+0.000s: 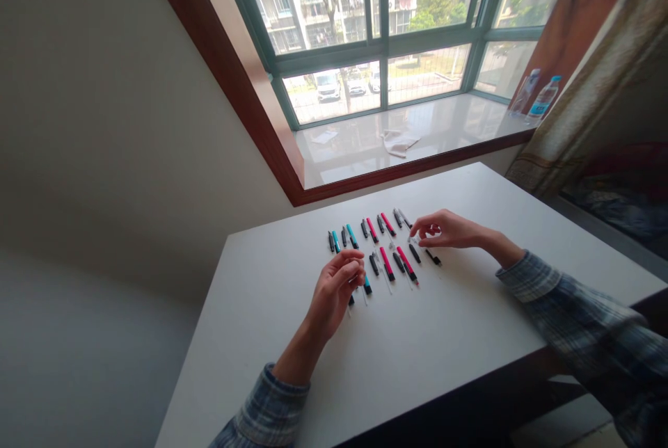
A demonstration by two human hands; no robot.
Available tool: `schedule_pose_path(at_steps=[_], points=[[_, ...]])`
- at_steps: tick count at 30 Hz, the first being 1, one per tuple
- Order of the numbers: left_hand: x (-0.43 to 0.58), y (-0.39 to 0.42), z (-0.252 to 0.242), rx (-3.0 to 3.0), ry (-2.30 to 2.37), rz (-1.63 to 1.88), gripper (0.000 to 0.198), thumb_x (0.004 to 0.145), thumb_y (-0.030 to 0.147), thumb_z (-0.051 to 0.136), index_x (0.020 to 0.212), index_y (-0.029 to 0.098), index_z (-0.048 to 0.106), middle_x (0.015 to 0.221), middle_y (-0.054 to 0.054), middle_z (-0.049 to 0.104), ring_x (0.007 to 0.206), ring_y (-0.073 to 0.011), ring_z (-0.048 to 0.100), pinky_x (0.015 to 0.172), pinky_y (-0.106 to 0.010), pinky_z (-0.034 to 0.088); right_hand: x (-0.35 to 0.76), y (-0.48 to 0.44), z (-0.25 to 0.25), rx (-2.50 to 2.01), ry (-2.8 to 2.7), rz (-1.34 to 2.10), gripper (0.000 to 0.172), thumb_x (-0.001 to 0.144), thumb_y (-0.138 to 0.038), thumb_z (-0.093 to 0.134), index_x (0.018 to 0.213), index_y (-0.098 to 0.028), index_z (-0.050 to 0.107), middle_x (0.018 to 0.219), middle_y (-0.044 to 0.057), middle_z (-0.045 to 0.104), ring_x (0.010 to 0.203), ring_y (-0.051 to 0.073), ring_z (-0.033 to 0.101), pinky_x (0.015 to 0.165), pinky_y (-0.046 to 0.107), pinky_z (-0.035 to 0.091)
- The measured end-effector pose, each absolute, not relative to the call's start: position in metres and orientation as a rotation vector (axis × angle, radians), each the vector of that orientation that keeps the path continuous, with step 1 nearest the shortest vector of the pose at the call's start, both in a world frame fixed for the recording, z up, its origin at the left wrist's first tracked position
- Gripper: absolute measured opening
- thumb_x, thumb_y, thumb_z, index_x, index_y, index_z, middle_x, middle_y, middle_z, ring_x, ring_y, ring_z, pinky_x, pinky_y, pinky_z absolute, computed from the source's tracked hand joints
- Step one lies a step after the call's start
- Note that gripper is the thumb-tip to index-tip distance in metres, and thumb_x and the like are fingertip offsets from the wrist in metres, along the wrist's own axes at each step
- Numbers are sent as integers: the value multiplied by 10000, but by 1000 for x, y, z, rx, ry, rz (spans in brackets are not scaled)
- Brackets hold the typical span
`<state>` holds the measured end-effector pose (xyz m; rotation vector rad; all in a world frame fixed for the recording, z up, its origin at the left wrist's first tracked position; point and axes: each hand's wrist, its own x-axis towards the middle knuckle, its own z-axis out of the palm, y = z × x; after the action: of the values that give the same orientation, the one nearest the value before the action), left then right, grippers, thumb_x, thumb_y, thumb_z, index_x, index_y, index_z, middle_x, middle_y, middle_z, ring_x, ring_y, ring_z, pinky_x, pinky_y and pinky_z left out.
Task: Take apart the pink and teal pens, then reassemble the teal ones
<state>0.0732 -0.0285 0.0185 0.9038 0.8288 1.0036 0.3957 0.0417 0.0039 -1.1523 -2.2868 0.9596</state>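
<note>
My left hand (337,288) hovers over the left end of two rows of pen parts, its fingers curled together. Whether anything is between those fingertips is hidden. Beneath it, a turquoise pen barrel (368,286) is partly covered. At the right end of the rows, my right hand (443,229) reaches in from the side, with thumb and fingers bent together at small clear plastic pieces (410,239); what they pinch is too small to make out. Close by lie a black grip (414,254) and a black pen part (433,257).
Pink barrels (387,264), turquoise barrels (352,236), black grips (374,265) and thin refills lie in rows on the white table (417,357). Beyond the table is a windowsill (355,156) with a crumpled cloth (399,143) and plastic bottles (544,98). A curtain (589,65) hangs right.
</note>
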Motion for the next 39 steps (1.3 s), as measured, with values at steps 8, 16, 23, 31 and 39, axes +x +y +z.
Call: schedule_pose_path(at_steps=[8,16,23,31,39], points=[[72,-27,16,917,819,1002,220,809,303,769,975,175,704,756,1,552,691,-123,510,683,-264,432,392,43,2,-1156,-2200,686,286,910,-457,652,988,-228,803,878,63,730,776,195,630,723,309,496],[74,-27,18,919,833,1004,216,814,296,757,979,168,700,757,0,543,691,-125,506,682,-265,430,377,34,-3,-1083,-2408,845,318,937,-459,652,996,-207,836,621,4,628,526,108,417,535,248,330],[74,-27,18,917,824,1003,198,822,291,754,970,171,701,754,5,535,695,-121,498,686,-265,420,378,37,-6,-1058,-2423,875,280,933,-417,671,1015,-203,833,765,48,738,599,130,534,572,240,381],[74,-27,17,917,830,1003,206,818,291,758,974,167,702,760,2,539,692,-122,494,686,-269,417,383,33,6,-1150,-2401,796,283,938,-399,635,933,-183,817,588,-18,546,530,108,398,553,248,337],[74,-28,17,915,834,1000,203,821,292,759,971,167,704,758,0,539,685,-122,487,680,-270,416,379,36,-5,-1228,-2218,627,317,956,-472,629,992,-198,786,640,-17,570,561,117,435,580,255,351]])
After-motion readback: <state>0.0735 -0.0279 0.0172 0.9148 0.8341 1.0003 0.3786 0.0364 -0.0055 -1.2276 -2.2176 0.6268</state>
